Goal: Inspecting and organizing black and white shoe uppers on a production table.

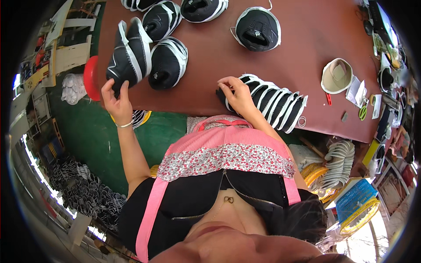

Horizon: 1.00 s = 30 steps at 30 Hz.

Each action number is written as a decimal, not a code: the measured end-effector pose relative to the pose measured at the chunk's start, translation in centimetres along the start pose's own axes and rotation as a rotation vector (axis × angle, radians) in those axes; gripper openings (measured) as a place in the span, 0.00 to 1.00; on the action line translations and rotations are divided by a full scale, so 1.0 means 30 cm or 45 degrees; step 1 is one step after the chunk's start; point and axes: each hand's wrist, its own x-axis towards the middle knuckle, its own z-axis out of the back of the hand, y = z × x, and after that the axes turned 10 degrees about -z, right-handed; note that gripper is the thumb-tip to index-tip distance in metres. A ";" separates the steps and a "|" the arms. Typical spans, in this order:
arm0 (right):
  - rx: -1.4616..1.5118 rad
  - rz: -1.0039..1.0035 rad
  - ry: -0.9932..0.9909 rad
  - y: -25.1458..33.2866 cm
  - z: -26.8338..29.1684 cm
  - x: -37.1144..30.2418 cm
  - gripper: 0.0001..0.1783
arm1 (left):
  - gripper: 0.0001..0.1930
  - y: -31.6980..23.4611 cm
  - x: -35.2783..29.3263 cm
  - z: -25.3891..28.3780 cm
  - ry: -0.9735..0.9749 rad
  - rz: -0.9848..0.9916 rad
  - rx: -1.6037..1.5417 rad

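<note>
At the table's left edge, my left hand (117,104) pinches the dark end of a black shoe upper (125,65) with white edging. It stands raised, with another upper lying close against it. My right hand (239,97) is at the left end of a row of nested black-and-white shoe uppers (276,103) along the near edge. Its fingers are bent round the end upper, whose dark tip pokes out below them; the exact contact is partly hidden.
More shoe uppers (169,63) lie at the back left, and a lone one (258,30) sits at the back centre. On the brown table (302,39) to the right are a beige upper (337,75), a red tool (329,99) and green-handled scissors (363,112). A red stool (91,78) stands left.
</note>
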 end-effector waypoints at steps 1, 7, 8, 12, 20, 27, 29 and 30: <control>-0.047 0.054 0.032 0.008 -0.001 0.009 0.05 | 0.17 0.027 0.023 -0.011 0.001 -0.012 0.008; -0.093 0.062 0.031 -0.061 0.072 -0.036 0.05 | 0.16 0.370 0.180 -0.144 0.246 -0.013 0.089; -0.090 0.044 0.021 -0.093 0.083 -0.044 0.05 | 0.16 0.427 0.188 -0.182 0.333 -0.040 0.177; -0.128 0.028 0.035 -0.097 0.145 -0.039 0.07 | 0.17 0.596 0.227 -0.292 0.493 -0.201 0.470; 0.135 -0.171 -0.045 -0.106 0.124 0.034 0.08 | 0.13 0.103 0.081 -0.277 0.328 -0.389 0.690; 0.288 -0.373 0.470 -0.185 -0.186 0.138 0.13 | 0.27 0.248 -0.349 -0.229 0.674 -0.030 0.844; 0.337 -0.430 0.541 -0.211 -0.301 0.197 0.13 | 0.26 0.285 -0.319 -0.202 0.659 0.096 0.749; 0.146 -0.482 0.504 -0.200 -0.351 0.212 0.16 | 0.26 0.290 -0.317 -0.178 0.650 0.228 0.663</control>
